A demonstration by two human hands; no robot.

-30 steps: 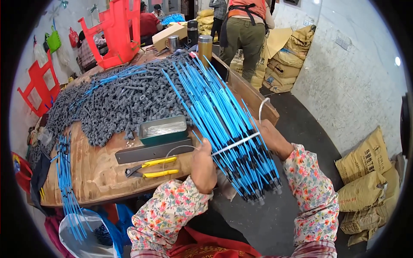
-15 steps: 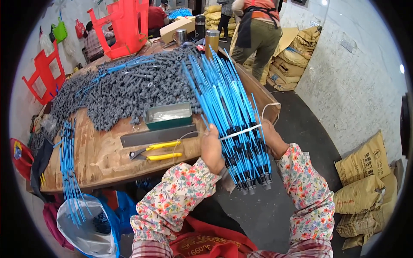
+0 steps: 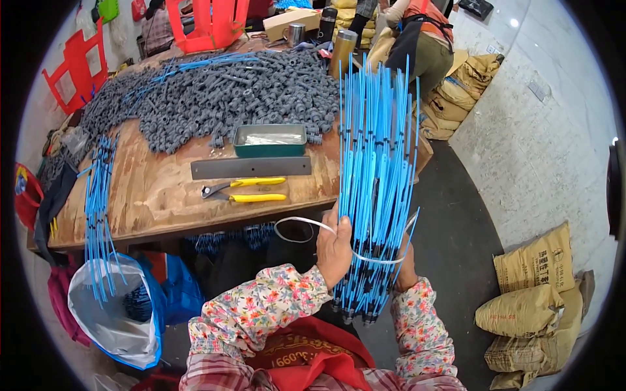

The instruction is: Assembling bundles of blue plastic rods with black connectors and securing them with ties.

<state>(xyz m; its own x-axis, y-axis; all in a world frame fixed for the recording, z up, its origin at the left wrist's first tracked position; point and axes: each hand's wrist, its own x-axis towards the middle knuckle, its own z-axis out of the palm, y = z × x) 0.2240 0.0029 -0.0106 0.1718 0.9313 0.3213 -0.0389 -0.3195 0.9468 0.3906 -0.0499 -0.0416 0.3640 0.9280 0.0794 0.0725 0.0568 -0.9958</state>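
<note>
A thick bundle of thin blue plastic rods with black fittings point(image 3: 378, 150) stands nearly upright in front of me, beyond the table's right front corner. Around its lower part runs a white strap point(image 3: 381, 259), whose loose end loops out to the left. My left hand point(image 3: 334, 251) is closed on the bundle's left side, thumb toward me. On the right side my right hand point(image 3: 405, 264) grips it, its fingers partly hidden behind the rods. Dark ends of the rods point down toward my lap.
On the wooden table point(image 3: 156, 195) lie yellow-handled pliers point(image 3: 251, 190), a grey metal bar point(image 3: 251, 167), a green tray point(image 3: 270, 141) and a heap of grey fittings point(image 3: 241, 98). More blue rods point(image 3: 99, 208) overhang the left edge above a lined bag point(image 3: 85, 306). Sacks point(image 3: 521, 313) stand at right.
The bundle has swung from leaning left to nearly upright and come closer to me, both hands moving down with it. The strap's loose end now curls beside my left hand.
</note>
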